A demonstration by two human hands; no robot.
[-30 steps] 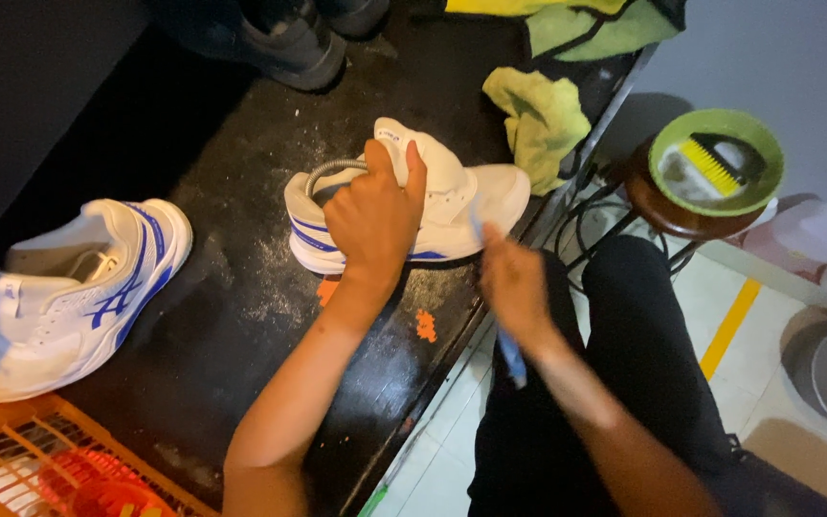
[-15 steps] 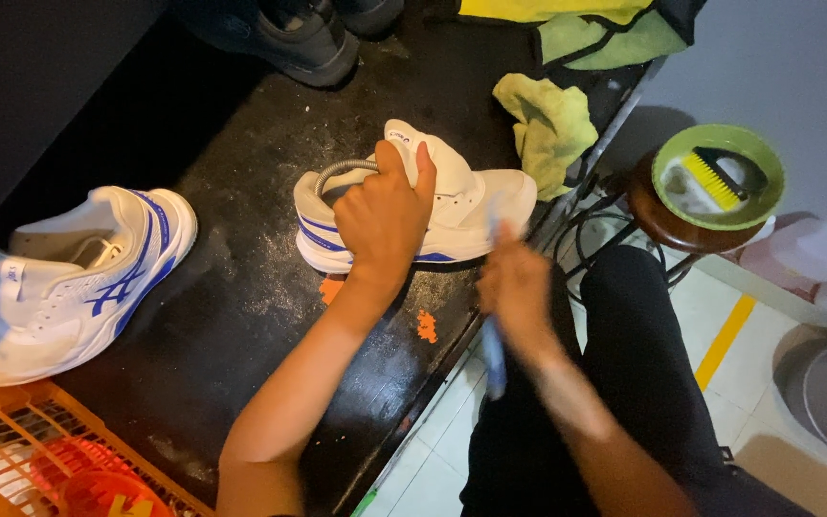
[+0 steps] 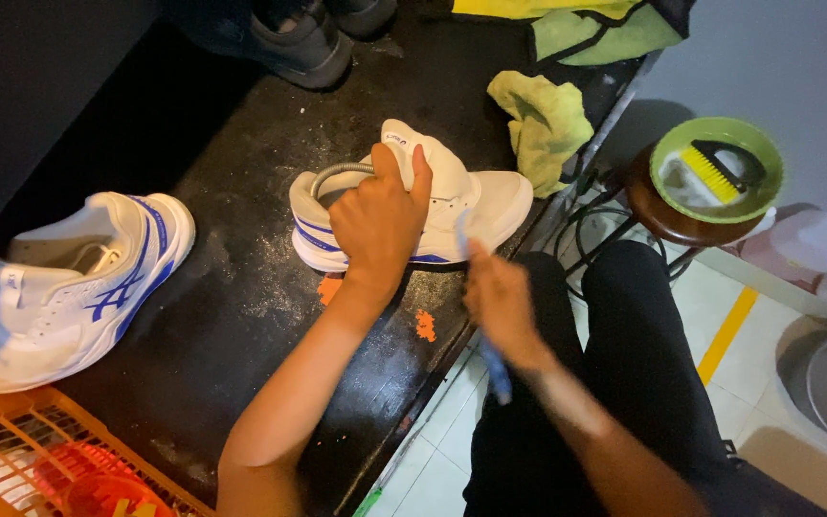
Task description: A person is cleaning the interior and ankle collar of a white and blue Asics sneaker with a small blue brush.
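Left hand clamped the white shoe near the table edge; your right hand, blurred, gripped a blue brush. Hard strokes risked shoving the shoe off.

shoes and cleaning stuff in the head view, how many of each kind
white sneakers with blue stripes: 2, one under the left hand, one apart at the left
dark shoes: 2, at the top edge
yellow-green cloths: 2
scrub brush in the green bowl: 1
green bowl: 1
total: 8
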